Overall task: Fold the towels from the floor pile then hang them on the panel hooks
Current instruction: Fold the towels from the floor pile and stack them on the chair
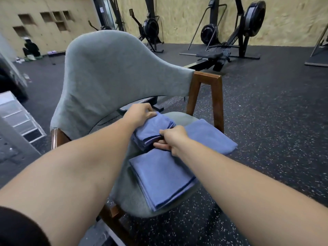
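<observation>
Blue towels lie on the seat of a grey upholstered chair. A small folded stack of towels sits at the back of the seat. My left hand grips its far corner, and my right hand pinches its near edge. A larger folded towel stack lies at the front of the seat. Another folded towel rests on the right side, reaching past the seat's edge. The panel hooks are not in view.
The chair has a tall grey back and a wooden armrest frame. Rowing machines stand on the black speckled floor by the far wall. A person crouches at the far left. A grey metal frame stands on my left.
</observation>
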Motion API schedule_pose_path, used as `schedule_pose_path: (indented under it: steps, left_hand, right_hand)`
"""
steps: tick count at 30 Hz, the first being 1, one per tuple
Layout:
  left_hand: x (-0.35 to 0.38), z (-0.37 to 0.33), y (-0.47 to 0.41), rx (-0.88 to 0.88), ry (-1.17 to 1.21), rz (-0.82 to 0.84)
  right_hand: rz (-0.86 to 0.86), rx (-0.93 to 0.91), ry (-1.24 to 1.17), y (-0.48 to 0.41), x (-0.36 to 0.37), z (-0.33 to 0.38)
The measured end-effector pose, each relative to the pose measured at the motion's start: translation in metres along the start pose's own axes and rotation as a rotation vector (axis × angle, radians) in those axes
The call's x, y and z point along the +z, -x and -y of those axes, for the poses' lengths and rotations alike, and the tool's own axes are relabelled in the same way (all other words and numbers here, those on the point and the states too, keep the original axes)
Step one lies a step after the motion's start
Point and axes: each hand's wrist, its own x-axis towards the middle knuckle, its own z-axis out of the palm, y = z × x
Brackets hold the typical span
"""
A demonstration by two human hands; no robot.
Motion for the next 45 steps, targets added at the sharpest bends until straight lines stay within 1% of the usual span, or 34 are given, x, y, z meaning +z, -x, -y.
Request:
schedule_pose_path:
  steps: [5,7,9,11,15,18,22,26,29,32,37,41,43,45]
  left_hand:
    - [-0.002,0.001,-0.004,0.034,-0.077,0.015]
    - [-0.012,-0.011,-0.005,0.057,-0.091,-0.004]
    - [-0.021,-0.03,-0.006,0.107,-0.08,-0.028]
    - [-0.029,-0.057,0.001,0.156,-0.045,-0.027]
    - [-0.027,-0.126,0.033,0.298,-0.017,-0.023]
    - [-0.02,-0.179,0.071,0.385,0.041,-0.015]
    - [-0.002,-0.245,0.129,0.506,0.135,0.049]
    - [0.027,-0.297,0.184,0.622,0.173,0.189]
    - [0.057,-0.327,0.222,0.69,0.171,0.285]
    - [0.094,-0.344,0.26,0.715,0.181,0.394]
    - [0.168,-0.354,0.325,0.678,0.204,0.551]
    - [0.221,-0.35,0.375,0.628,0.203,0.674]
    - [0.245,-0.344,0.4,0.591,0.195,0.752]
    - [0.266,-0.338,0.427,0.595,0.181,0.825]
  right_hand:
    - [0.065,-0.023,0.087,0.016,-0.007,0.008]
    - [0.072,-0.077,0.15,0.032,-0.019,0.011]
    - [0.056,-0.176,0.221,0.051,-0.039,0.015]
    - [0.011,-0.263,0.27,0.074,-0.063,0.017]
    - [-0.108,-0.346,0.331,0.117,-0.118,0.016]
    - [-0.171,-0.387,0.407,0.154,-0.164,0.007]
    - [-0.272,-0.417,0.509,0.206,-0.225,-0.012]
    - [-0.341,-0.388,0.599,0.245,-0.283,-0.041]
    - [-0.36,-0.326,0.583,0.268,-0.325,-0.074]
    - [-0.408,-0.253,0.59,0.285,-0.357,-0.116]
    - [-0.508,-0.087,0.658,0.3,-0.392,-0.21]
    - [-0.569,0.039,0.892,0.306,-0.406,-0.279]
    - [-0.547,0.087,0.95,0.309,-0.412,-0.313]
    - [-0.459,0.11,1.028,0.316,-0.416,-0.344]
